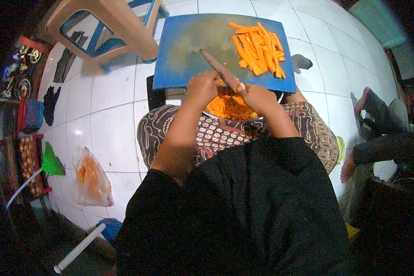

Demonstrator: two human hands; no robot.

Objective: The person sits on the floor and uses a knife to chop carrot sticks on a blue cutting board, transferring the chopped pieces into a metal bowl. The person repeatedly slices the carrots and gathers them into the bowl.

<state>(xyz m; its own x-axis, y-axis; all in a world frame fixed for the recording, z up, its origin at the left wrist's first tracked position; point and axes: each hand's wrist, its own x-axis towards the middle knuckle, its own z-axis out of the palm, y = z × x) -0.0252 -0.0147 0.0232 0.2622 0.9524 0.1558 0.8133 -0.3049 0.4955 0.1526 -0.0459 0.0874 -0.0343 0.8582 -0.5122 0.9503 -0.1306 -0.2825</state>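
Note:
My right hand [260, 99] grips the handle of a kitchen knife [219, 65], its dark, stained blade slanting up and left over a blue cutting board [179, 74]. Left of the blade, my left hand [203, 88] is curled at the board's near edge, with a small carrot piece [221, 82] at its fingertips. Below both hands, a bowl [233, 107] of finely diced carrot sits against my lap, its rim partly hidden. A pile of cut carrot sticks [258, 48] lies on the board's right half.
A tan and blue plastic stool [124, 31] stands at the board's left. On the tiled floor [114, 134] lies a clear plastic bag [91, 183] with orange contents. Another person's legs [383, 148] are at the right. A rack of eggs [29, 162] stands far left.

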